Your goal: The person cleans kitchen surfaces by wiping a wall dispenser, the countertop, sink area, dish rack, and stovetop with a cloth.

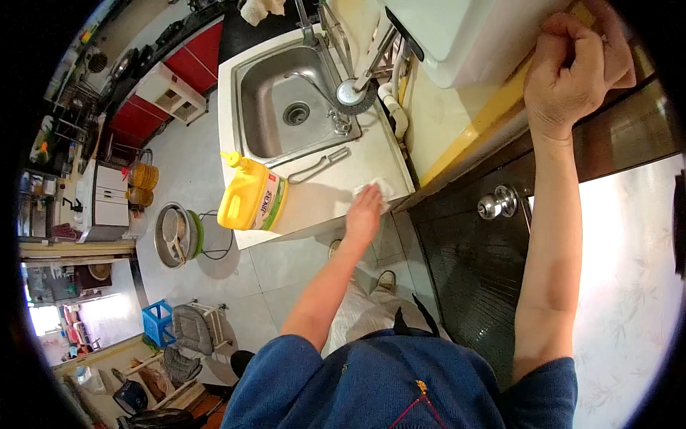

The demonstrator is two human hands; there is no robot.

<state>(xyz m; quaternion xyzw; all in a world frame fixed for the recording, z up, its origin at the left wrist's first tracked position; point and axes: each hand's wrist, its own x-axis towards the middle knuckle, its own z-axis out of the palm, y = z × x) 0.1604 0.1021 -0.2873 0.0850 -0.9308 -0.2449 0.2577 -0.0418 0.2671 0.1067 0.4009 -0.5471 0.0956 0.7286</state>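
Note:
My left hand (366,209) presses a crumpled white cloth (382,189) onto the corner of the white countertop (314,204). Raised at the upper right, my right hand (568,82) has its fingers curled beside the white wall-mounted unit (464,36) and the dark door frame. A pinkish-brown patch shows behind these fingers; I cannot make out what it is. Left of my left hand stands a yellow pump jug (246,196) with a label. Between the jug and the sink lies a metal-handled tool, perhaps a peeler (321,166).
A steel sink (275,86) with a tap is set into the counter. The dark door (464,250) with a round knob (493,205) stands at the right. On the tiled floor are metal basins (174,232), a blue stool (157,322) and a grey-padded chair (191,329).

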